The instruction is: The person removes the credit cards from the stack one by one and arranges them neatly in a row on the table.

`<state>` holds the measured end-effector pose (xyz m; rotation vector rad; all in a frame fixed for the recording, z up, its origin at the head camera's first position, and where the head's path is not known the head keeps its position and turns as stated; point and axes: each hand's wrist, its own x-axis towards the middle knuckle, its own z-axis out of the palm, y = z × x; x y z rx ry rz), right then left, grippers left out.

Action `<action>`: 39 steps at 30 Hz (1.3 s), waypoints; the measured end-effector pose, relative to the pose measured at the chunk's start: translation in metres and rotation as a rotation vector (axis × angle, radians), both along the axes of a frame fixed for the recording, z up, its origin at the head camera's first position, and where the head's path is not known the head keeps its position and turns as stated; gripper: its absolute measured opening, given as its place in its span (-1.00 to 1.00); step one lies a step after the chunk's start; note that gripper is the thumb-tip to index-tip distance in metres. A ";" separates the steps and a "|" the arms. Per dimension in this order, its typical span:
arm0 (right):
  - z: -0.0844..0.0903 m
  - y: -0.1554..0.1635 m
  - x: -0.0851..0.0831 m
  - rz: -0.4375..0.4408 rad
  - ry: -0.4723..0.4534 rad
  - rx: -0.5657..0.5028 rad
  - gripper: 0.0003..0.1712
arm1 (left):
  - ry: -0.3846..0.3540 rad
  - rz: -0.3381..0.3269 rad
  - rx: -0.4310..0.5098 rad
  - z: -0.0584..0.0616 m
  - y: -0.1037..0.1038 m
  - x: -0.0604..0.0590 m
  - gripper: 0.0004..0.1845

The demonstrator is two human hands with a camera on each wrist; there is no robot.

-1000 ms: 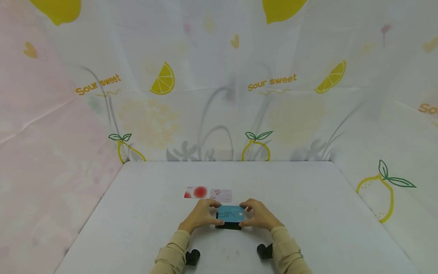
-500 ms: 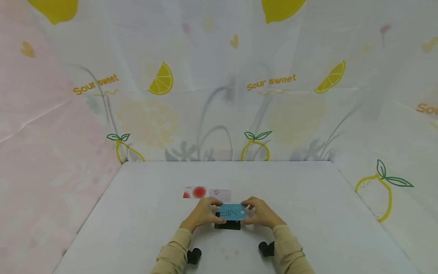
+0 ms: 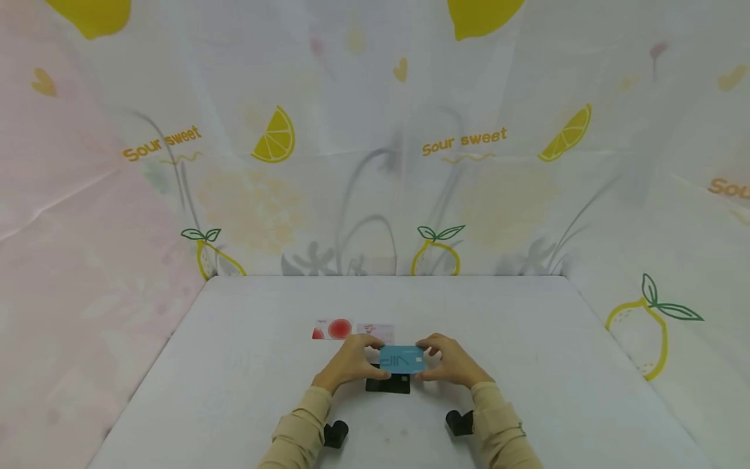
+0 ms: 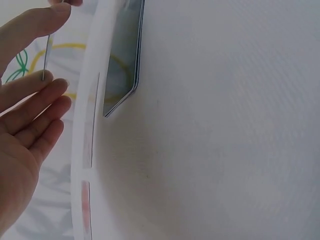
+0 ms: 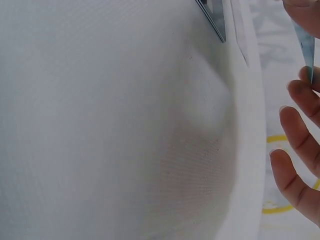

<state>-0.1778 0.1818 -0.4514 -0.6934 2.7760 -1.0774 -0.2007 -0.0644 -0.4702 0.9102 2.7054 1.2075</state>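
A blue card (image 3: pixel 402 359) with pale lettering hangs just above the table, pinched at its short ends by both hands. My left hand (image 3: pixel 364 354) holds its left end and my right hand (image 3: pixel 432 353) its right end. Under it a flat black card stack (image 3: pixel 388 384) lies on the white table (image 3: pixel 527 365). In the left wrist view the blue card shows only as a thin edge (image 4: pixel 46 55) between thumb and fingers, with the dark stack (image 4: pixel 122 55) beyond. The right wrist view likewise shows the card's edge (image 5: pixel 305 42) and a corner of the stack (image 5: pixel 212 15).
Two cards lie flat just beyond the hands: one with a red circle (image 3: pixel 333 329) and a pale pink one (image 3: pixel 379 332). Lemon-print cloth walls enclose the table on three sides. Black wrist mounts (image 3: pixel 336 433) sit at the sleeves.
Both hands have lifted the blue card off the black stack and carried it slightly away from me, tilting it more upright. The stack stays on the table.
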 end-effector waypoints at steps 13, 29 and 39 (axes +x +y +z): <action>0.001 0.007 -0.005 0.001 0.015 -0.009 -0.35 | 0.022 -0.024 -0.015 0.004 0.008 -0.008 -0.46; 0.001 0.018 -0.012 -0.002 0.036 0.006 -0.34 | -0.002 -0.033 -0.033 0.008 0.019 -0.018 -0.43; 0.004 0.023 -0.017 -0.037 0.017 0.016 -0.34 | -0.002 -0.015 -0.050 0.012 0.028 -0.026 -0.43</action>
